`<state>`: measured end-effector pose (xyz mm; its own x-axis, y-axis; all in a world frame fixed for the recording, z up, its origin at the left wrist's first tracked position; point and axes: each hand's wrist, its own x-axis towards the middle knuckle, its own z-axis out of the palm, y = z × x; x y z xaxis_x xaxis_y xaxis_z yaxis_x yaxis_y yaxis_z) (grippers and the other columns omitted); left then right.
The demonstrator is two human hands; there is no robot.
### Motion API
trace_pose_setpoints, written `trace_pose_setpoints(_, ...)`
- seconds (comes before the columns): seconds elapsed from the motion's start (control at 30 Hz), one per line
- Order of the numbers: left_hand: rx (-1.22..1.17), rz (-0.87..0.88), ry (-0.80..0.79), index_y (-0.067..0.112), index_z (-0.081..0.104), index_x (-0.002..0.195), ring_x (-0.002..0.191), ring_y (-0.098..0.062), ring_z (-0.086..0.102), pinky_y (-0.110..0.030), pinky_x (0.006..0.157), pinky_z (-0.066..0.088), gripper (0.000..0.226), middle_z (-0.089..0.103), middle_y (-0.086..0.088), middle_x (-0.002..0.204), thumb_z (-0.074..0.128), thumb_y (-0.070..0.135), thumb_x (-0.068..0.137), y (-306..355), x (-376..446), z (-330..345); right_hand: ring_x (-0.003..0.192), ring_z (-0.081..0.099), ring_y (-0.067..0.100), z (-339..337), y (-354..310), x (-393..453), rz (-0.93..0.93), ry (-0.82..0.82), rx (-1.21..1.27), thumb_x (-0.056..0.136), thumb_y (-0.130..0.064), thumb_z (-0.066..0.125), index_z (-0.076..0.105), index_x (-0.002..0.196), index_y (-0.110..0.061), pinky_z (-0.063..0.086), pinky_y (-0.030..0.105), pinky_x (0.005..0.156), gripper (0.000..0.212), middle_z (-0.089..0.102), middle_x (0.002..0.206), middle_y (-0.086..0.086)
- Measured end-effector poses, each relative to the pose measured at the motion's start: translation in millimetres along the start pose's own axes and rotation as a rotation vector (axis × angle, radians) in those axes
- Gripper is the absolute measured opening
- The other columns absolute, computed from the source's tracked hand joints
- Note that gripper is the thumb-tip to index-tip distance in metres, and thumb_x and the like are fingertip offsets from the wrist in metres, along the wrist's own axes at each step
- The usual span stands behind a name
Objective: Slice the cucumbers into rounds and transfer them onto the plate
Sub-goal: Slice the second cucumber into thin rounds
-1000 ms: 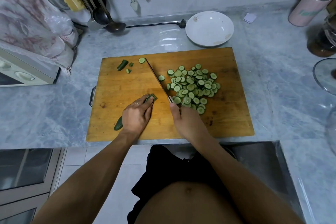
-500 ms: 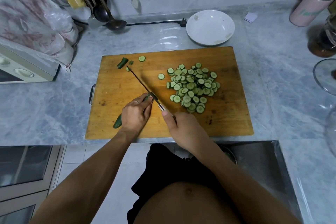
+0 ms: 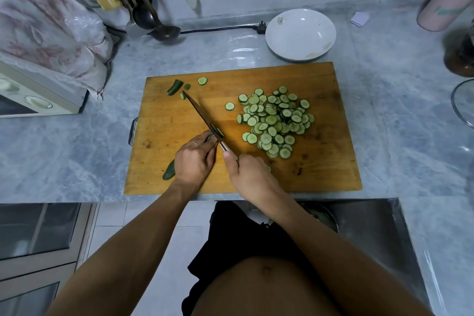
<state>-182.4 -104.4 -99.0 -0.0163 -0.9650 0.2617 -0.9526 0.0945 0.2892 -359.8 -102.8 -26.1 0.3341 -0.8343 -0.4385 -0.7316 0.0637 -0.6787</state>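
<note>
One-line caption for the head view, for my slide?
Left hand steadies cucumber while right hand slices with knife; white plate empty.

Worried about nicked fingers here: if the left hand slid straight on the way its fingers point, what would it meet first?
Most likely the steel knife blade: the left hand points up-right along the dark green cucumber, its fingertips right beside the blade. Depth is hard to judge.

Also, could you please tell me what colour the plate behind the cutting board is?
The plate is white, with a few small brownish smudges; the head view shows it.
</note>
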Motion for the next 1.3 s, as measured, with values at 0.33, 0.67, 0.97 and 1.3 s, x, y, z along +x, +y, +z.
trace_pose_setpoints(0.33,-0.123,-0.058,0.051,0.016,0.076,0.108,0.101,-0.023,0.07,-0.032,0.082,0.057,0.022,0.069,-0.007,0.119,0.067,0.018,0.088,0,1,-2,0.049,0.044,0.019,-25,14,-1,0.007,0.121,0.117,0.105,-0.049,0.029,0.043,0.057,-0.014,0.028,0.032,0.046,0.061,0.044,0.054,0.004)
trace_pose_setpoints(0.67,-0.127,-0.062,0.053,0.012,0.076,0.105,0.1,-0.023,0.07,-0.033,0.084,0.055,0.02,0.07,-0.009,0.118,0.068,0.018,0.088,3,1,-2,0.064,0.049,0.022,-23,10,-28,-0.089,0.017,0.026,0.103,-0.053,0.029,0.042,0.063,-0.014,0.036,0.036,0.061,0.057,0.047,0.062,0.004)
trace_pose_setpoints(0.97,-0.183,-0.111,0.046,0.012,0.074,0.111,0.104,-0.021,0.069,-0.03,0.088,0.054,0.036,0.071,-0.006,0.117,0.053,0.036,0.093,1,1,-3,0.066,0.051,0.023,-20,11,-33,-0.095,0.042,0.051,0.102,-0.055,0.031,0.041,0.062,-0.018,0.035,0.034,0.061,0.056,0.049,0.064,0.004)
trace_pose_setpoints(1.3,-0.194,-0.092,0.02,0.012,0.073,0.113,0.105,-0.021,0.068,-0.034,0.085,0.056,0.041,0.07,-0.005,0.12,0.047,0.037,0.093,-1,2,-4,0.074,0.048,0.025,-18,9,-32,-0.088,0.039,-0.002,0.102,-0.056,0.029,0.037,0.064,-0.021,0.03,0.032,0.064,0.053,0.047,0.07,0.005)
